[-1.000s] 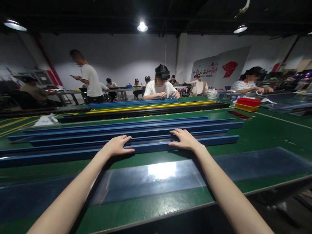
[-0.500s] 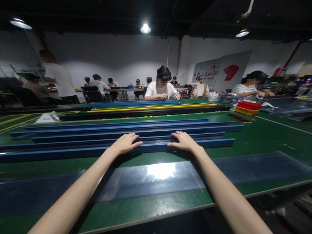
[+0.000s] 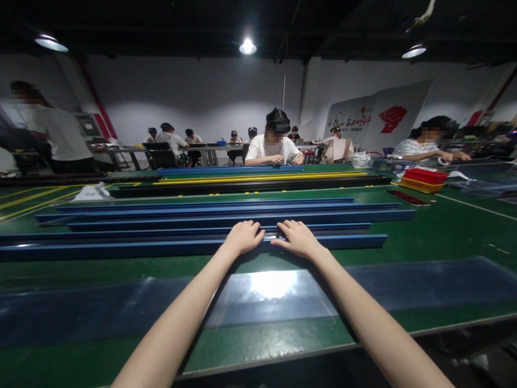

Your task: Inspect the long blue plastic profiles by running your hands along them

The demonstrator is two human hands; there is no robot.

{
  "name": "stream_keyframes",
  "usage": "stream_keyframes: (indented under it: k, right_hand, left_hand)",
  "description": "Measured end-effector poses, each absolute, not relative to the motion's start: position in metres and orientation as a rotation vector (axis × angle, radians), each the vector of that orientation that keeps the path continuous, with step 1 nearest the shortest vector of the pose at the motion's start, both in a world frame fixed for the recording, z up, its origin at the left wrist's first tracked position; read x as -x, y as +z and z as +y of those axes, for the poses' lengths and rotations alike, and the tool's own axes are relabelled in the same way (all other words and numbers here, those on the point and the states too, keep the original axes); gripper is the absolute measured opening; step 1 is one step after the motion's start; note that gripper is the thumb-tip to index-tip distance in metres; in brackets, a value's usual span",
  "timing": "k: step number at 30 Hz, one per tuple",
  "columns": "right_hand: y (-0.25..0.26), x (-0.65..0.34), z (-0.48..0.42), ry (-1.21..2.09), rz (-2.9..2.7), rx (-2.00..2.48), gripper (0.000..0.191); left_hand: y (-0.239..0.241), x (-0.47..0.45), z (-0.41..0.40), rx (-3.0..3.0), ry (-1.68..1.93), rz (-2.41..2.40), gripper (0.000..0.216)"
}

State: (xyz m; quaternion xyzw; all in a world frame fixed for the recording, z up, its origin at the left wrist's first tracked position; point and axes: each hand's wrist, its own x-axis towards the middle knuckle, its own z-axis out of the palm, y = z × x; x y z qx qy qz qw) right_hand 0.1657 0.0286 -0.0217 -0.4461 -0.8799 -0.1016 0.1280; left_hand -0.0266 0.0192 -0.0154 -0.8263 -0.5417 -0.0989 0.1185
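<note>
Resting on the nearest long blue strip with raised sides (image 3: pixel 121 250), the two bare hands sit close together, with a small gap between their thumbs. The left hand (image 3: pixel 243 237) points up and to the right. The right hand (image 3: pixel 298 238) points up and to the left. On both, the fingers bend over the top of the strip and the thumb is on the near side. Each grip is fairly narrow, but I cannot tell if it squeezes the strip or just lies on it. Both arms are stretched out long, over a flat, see-through plastic sheet (image 3: pixel 424 285).

The strip lies across the green, shiny worktop (image 3: pixel 428 237). Its right end stops on the green, with room past it. Its left end runs out of view. A band of green shows between the strip and the sheet. The worktop's near edge runs under the arms.

Just behind the strip, more long blue strips (image 3: pixel 323 217) lie side by side, so the far side is tight. Past them are a long black bar (image 3: pixel 181 191) and a thin yellow bar (image 3: pixel 262 178). Far to the right are a red and yellow plastic bin stack (image 3: pixel 424 178) and a flat, dark red shiny slab (image 3: pixel 407 198). A person in a white top (image 3: pixel 269 148) sits across the worktop.
</note>
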Motion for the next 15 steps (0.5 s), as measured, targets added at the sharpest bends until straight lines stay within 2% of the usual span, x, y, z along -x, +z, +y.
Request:
stream_keyframes:
  k: [7,15]
  right_hand:
    - [-0.021,-0.199,0.033,-0.215,-2.539,1.261,0.062]
    - [-0.019,-0.231,0.042,-0.095,-2.409,1.344,0.066]
  left_hand:
    - [-0.013,0.042,0.021,2.418,-0.277,-1.583,0.038]
    - [-0.011,0.089,0.018,2.37,-0.206,-1.644,0.039]
